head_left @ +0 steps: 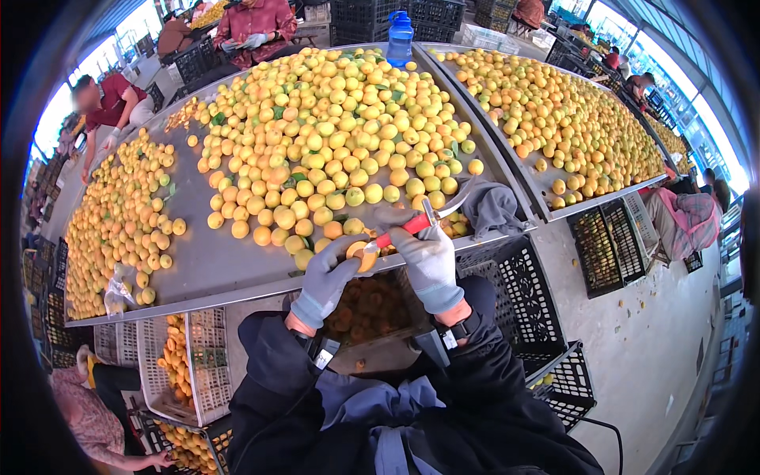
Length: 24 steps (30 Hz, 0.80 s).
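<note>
My left hand, in a grey glove, is closed on a cut apricot with orange flesh showing, just over the table's near edge. My right hand, also gloved, grips a red-handled tool with metal parts, whose near end reaches to the fruit. A large pile of yellow-orange apricots with some green leaves lies on the steel table beyond my hands. A grey cloth is bunched at the right corner. Below, between my arms, a container holds orange pieces, partly hidden.
A second fruit-covered table adjoins at right. A blue bottle stands at the back. Crates surround me. Co-workers sit at far left, back, lower left and right.
</note>
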Motion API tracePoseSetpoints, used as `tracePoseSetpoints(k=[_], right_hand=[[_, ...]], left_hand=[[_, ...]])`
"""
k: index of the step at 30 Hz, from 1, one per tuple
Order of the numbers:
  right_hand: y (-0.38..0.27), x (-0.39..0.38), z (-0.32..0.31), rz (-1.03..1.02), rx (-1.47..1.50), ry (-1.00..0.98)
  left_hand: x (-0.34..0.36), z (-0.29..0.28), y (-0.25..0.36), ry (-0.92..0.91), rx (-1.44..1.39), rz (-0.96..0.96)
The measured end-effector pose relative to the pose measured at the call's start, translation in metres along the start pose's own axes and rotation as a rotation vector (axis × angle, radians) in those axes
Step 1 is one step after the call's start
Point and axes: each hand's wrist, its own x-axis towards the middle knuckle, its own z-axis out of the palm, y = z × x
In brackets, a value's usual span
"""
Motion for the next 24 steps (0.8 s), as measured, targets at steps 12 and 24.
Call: tracePoseSetpoints(k=[12,24], right_hand=[[-0.031,-0.022,-0.014,-0.188,-0.688,-0.169],[-0.021,-0.02,-0.029,-0.454,-0.911,-0.219]], left_hand=[[-0.01,0.011,0.004,-0.019,-0.35,-0.042],[-0.009,0.014,0.003,-0.011,-0.261,-0.052]])
